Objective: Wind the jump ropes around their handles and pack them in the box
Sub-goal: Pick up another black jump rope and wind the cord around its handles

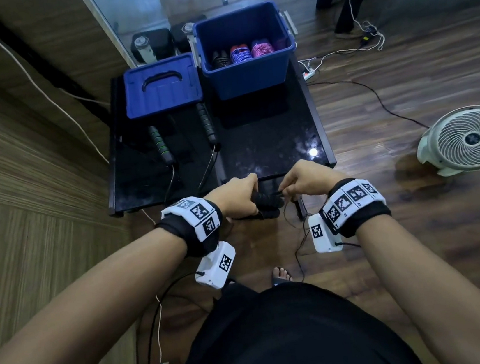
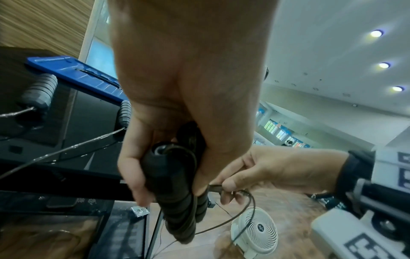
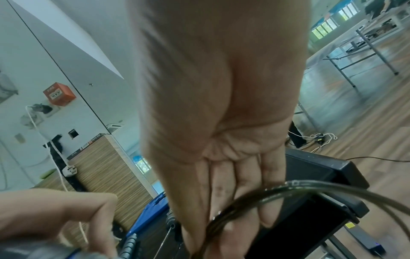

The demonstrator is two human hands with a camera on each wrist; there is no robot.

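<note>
Left hand point(image 1: 239, 195) grips two black handles point(image 2: 177, 198); right hand point(image 1: 306, 183) pinches their cord point(image 2: 241, 217); three wound ropes point(image 1: 241, 53) boxed.

Blue box point(image 1: 248, 67) upright, open, on black table w/ 3 wound ropes point(image 1: 241, 52) inside: black, blue, pink. 2 black handles point(image 1: 267, 205) held together, thin cable point(image 2: 224, 222) looping down. 2nd rope's handles point(image 1: 161, 145) lie apart, unwound

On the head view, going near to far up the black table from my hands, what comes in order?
Left hand and right hand on the black handles → green-ringed handles lying on the table → blue lid → blue box.
</note>
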